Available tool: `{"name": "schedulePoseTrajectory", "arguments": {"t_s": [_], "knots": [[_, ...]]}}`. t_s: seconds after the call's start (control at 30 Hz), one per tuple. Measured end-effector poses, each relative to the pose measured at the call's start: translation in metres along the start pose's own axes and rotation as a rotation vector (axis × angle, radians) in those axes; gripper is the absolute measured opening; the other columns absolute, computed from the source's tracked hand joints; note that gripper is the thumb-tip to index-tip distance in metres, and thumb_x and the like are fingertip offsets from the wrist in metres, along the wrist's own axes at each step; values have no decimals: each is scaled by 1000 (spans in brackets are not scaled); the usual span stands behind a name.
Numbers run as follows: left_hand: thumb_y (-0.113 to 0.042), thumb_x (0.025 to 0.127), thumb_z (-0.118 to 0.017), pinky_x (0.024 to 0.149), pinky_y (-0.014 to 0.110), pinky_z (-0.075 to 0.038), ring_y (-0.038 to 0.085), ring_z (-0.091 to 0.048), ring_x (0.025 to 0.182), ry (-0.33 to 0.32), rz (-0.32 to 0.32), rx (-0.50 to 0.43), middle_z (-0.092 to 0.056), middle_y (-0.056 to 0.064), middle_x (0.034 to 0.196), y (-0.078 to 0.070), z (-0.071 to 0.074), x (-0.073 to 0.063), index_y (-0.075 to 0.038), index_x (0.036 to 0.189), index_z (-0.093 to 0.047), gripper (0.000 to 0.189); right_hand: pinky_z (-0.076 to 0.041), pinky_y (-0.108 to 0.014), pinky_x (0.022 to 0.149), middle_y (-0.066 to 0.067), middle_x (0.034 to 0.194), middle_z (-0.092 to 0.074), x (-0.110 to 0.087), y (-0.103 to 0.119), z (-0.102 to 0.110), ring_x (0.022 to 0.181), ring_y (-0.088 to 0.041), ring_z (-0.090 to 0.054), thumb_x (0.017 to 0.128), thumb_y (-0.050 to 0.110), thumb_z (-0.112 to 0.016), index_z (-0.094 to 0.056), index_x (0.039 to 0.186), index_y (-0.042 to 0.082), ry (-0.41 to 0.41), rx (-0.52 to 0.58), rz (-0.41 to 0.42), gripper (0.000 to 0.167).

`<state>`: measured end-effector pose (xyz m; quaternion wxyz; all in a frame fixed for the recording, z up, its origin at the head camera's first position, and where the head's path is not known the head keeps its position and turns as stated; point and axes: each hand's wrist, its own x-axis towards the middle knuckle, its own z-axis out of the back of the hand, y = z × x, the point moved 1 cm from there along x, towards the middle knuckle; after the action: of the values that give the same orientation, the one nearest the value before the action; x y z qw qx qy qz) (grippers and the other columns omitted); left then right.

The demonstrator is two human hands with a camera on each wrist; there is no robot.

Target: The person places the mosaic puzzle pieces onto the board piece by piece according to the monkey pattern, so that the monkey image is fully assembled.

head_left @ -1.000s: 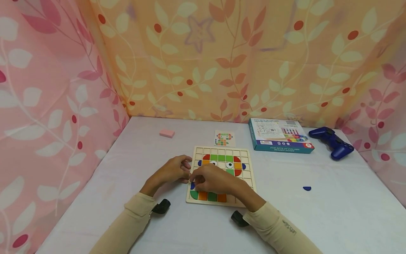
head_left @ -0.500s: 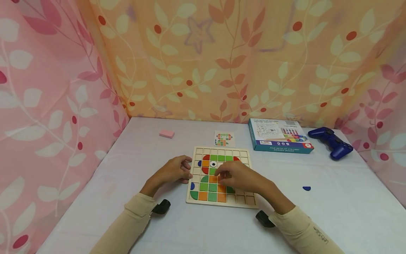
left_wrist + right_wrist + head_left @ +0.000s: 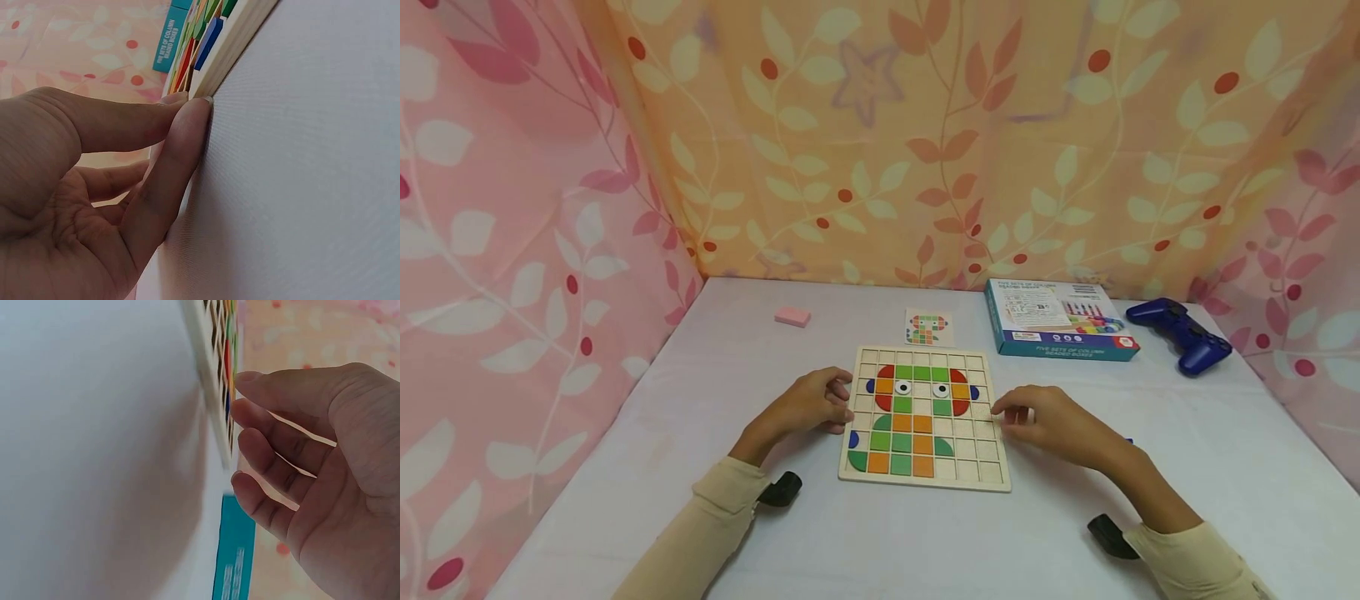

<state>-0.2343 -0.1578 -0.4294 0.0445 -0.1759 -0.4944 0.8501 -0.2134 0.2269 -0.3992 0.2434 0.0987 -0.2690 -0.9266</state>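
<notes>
A square wooden grid board (image 3: 977,429) lies on the table, with red, orange, green and blue tiles forming an animal-like figure with two eye tiles. At its left edge my left hand (image 3: 808,402) pinches the board; in the left wrist view, thumb and index finger (image 3: 187,134) meet right at the wooden rim. My right hand (image 3: 1056,423) hovers by the board's right edge, fingers loosely bent and nothing between them. The right wrist view has its thumb (image 3: 281,387) overlapping the board's side. A blue half-round tile (image 3: 1130,440) peeks out behind the right forearm.
Behind the board lies a small picture card (image 3: 929,327) with a similar figure. A teal-edged box (image 3: 1067,346) and a blue game controller (image 3: 1180,333) are at the back right. A pink block (image 3: 793,317) sits at the back left. Patterned curtains surround the table.
My right hand has moved rightward from over the board's lower left, across the tiles, to beyond its right edge, uncovering the figure. My left hand has stayed at the left edge.
</notes>
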Motion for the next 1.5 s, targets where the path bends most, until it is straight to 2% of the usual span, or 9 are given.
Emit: {"name": "schedulePoseTrajectory", "arguments": {"t_s": [0.27,0.57,0.8,1.13,1.3,1.5], "knots": [[1,91,-80,74,29,-66,21,-67,88,-2,0,0,-61,13,114,-1,0,-1,-2,147,-54,62,-51,-23,70,10,88,-64,-32,-31,18,82,-5,-56,91,12,-81,-78,113,12,-100,-42,-2,22],[0,90,-81,74,29,-65,21,-66,88,-8,0,10,-61,12,114,-2,0,-1,-2,146,-55,62,-50,-22,68,7,86,-64,-63,-62,33,81,-7,-55,91,16,-81,-77,115,12,-123,-47,-156,24],[0,90,-81,74,29,-65,21,-66,88,-7,-7,8,-61,12,114,-2,0,-1,-2,147,-54,62,-49,-21,69,5,87,-64,-80,-79,38,81,-8,-55,93,23,-81,-76,119,12,-88,-73,-254,29],[-2,90,-81,74,29,-65,21,-66,88,-5,-11,13,-62,12,114,1,0,0,-2,147,-55,62,-50,-22,70,3,88,-62,-95,-97,47,83,-12,-55,93,28,-81,-75,123,12,-81,-101,-338,35],[-1,90,-81,74,29,-65,21,-66,89,-5,-13,13,-62,12,114,0,0,0,-2,146,-55,62,-53,-28,74,1,90,-64,-98,-104,51,89,-18,-57,93,31,-81,-73,126,9,-62,-93,-373,40],[1,90,-80,74,30,-66,21,-66,89,-4,-11,1,-61,13,114,-2,0,-2,-1,147,-54,62,-58,-41,82,1,96,-69,-98,-108,52,91,-20,-59,93,29,-81,-72,127,7,-70,-80,-360,41]]}}
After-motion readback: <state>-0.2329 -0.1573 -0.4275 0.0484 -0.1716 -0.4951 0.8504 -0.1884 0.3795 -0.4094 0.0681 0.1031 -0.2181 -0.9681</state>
